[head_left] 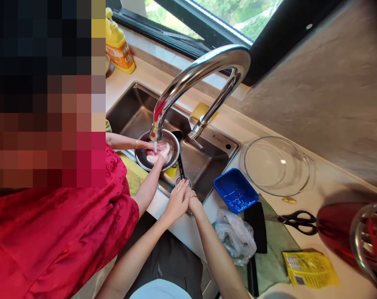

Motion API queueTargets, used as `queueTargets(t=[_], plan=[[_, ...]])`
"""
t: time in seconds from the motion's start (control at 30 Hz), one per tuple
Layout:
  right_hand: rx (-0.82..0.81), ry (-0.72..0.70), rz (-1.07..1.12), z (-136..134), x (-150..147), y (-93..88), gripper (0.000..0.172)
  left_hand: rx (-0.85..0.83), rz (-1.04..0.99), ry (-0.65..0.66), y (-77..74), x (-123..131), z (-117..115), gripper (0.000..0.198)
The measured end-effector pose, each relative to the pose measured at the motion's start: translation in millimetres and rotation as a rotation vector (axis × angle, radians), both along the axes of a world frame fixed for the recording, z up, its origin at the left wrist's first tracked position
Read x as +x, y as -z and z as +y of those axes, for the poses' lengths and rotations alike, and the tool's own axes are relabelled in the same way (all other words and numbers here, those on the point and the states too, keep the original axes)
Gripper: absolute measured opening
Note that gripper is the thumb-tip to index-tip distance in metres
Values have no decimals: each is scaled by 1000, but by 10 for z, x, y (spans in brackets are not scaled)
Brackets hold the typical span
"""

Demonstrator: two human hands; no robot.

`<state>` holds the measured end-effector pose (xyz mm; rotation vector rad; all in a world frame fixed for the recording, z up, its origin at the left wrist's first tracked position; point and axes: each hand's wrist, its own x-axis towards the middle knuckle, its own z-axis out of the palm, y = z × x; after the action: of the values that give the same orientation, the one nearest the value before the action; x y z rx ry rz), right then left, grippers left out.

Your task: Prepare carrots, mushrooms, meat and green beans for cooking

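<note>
My left hand (177, 202) is over the front edge of the sink (203, 160), its fingers stretched out and close together. Against it rests my right hand (192, 198), its fingers mostly hidden. Just beyond my fingertips is a round drain strainer (183, 181), partly covered, with a black handle (180, 162) reaching down to it. To the left, a co-worker's hands (163, 157) press on pale pink raw meat (152, 158) in a metal bowl (139, 160). The chrome faucet (203, 62) arches over that bowl, its spout right above the meat.
Right of the sink are a blue plastic tray (235, 189), a crumpled clear plastic bag (235, 236), a black cleaver blade (257, 228), scissors (297, 220), a glass bowl (275, 166) and a yellow packet (311, 270). A yellow bottle (119, 47) stands at back left; the co-worker's red clothing (66, 232) fills the left.
</note>
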<state>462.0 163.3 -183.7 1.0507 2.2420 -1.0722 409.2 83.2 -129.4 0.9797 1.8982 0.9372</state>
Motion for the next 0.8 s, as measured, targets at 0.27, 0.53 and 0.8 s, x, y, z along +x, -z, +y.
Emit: queueTargets(t=[0.27, 0.53, 0.8], plan=[[54, -97, -85, -380, 276, -262, 37, 24, 109, 14, 79, -263, -340, 39], [96, -9, -52, -545, 307, -222, 40, -32, 444, 286, 470, -499, -275, 32], [205, 300, 4, -737, 409, -99, 38, -105, 460, 269, 544, -536, -143, 28]])
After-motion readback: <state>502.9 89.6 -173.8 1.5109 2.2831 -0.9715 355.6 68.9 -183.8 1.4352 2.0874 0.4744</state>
